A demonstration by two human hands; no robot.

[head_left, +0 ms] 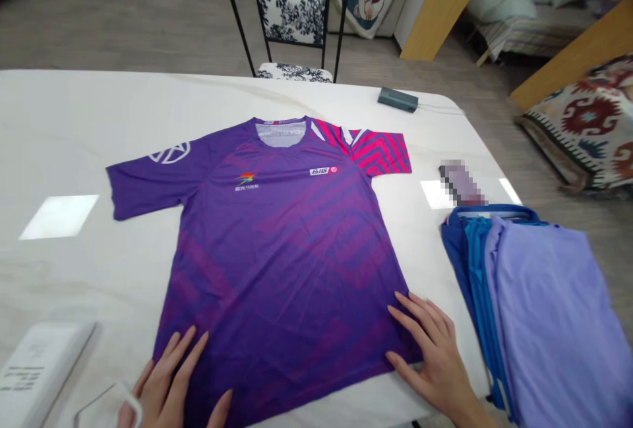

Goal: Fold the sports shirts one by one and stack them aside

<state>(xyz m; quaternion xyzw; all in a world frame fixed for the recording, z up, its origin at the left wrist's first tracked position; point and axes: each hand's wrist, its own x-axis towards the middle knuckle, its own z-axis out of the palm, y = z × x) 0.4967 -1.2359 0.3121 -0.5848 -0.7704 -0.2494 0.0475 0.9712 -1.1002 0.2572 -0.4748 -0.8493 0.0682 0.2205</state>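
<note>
A purple short-sleeved T-shirt [291,237] lies spread face up on the white table, its collar toward the far side. One sleeve is plain purple with a white emblem; the other has pink stripes. My left hand [171,382] rests on the shirt's lower left corner, fingers spread, its wrist cut off by the frame's bottom edge. On the lower right edge of the shirt lies my right hand [435,349], fingers apart and palm down. Neither hand grips the cloth.
Folded clothes in lilac and blue [548,303] are stacked at the right. Beyond them lie a blurred-out phone-like object [462,183] and a dark grey box-shaped device [398,99]. A white box [44,368] sits at the near left. A chair [291,16] stands behind the table [64,124].
</note>
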